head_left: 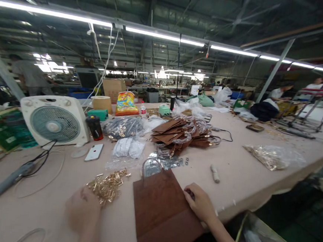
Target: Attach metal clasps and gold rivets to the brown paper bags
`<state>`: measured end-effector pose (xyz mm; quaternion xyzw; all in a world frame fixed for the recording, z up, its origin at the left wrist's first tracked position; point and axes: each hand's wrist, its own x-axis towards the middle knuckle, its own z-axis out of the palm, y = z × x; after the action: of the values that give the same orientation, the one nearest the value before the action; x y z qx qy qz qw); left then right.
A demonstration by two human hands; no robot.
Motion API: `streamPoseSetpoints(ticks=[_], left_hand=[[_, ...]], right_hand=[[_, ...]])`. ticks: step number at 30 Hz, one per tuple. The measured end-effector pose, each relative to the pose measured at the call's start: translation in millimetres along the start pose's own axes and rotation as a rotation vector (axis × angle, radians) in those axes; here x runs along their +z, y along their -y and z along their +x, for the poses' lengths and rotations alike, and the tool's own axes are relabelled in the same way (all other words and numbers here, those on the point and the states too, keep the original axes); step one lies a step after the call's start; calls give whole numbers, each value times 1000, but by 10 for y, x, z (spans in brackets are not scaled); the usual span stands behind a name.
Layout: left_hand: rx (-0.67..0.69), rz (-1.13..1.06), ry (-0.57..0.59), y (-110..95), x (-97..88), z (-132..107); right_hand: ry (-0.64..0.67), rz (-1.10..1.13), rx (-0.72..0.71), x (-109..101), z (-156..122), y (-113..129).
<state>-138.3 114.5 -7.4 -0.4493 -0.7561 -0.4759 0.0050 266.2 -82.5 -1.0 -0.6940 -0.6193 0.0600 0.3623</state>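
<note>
A brown leather bag piece point(160, 206) with a clear-wrapped handle at its far end lies flat in front of me. My right hand point(199, 203) is at its right edge, fingers curled and closed on that edge. My left hand point(83, 208) is smeared by motion, beside the near left side of a pile of small gold metal fittings point(108, 186). Whether it holds one of them I cannot make out. Beyond the bag piece, several small metal parts point(176, 161) lie on clear plastic.
Further back lies a stack of brown leather pieces point(174, 131). To the left are a box fan point(53, 122), a phone point(94, 152), a dark bottle point(94, 127) and a grey corded tool point(5, 185). A small pale roll point(214, 173) and bagged fittings point(270, 157) sit right.
</note>
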Motion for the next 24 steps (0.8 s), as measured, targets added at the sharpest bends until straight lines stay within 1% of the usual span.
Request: streamPoseSetpoints(ticks=[2,3,5,8,10,11,12,13,15,16,18,19,21,24], left_hand=[[-50,-68,-7,62,6,47],[-47,-103,-27,83,6,59],[7,-156,-71,98,-9,56],[172,-194,-124,44,-89,-30],[323,-213,-141,-36,-158,-149],[407,-228,-131,-85,-187,-229],[492,-248,-99,-138,-208,-321],[572,-270,-39,-194,-219,-424],[692,-286,154,-309,-211,-650],[720,-261,257,-367,-197,-763],[721,-145,405,-479,-158,-965],[707,-79,446,-531,-139,-1046],[683,11,496,-616,-111,-1155],[656,23,546,-667,-101,-1199]], right_hand=[[-3,-6,2,9,-12,-24],[1,-8,2,14,-17,-37],[12,-7,3,19,-30,-63],[29,3,5,13,-46,-102],[44,12,17,11,-43,-128],[52,18,26,16,-34,-138],[56,23,35,28,-22,-142],[52,23,41,47,-7,-138],[32,-5,37,108,24,-107],[21,-35,26,147,35,-82],[-1,-116,-1,235,41,-27],[-15,-155,-12,278,34,-4],[-49,-202,-26,350,0,24],[-92,-190,-38,403,-73,30]])
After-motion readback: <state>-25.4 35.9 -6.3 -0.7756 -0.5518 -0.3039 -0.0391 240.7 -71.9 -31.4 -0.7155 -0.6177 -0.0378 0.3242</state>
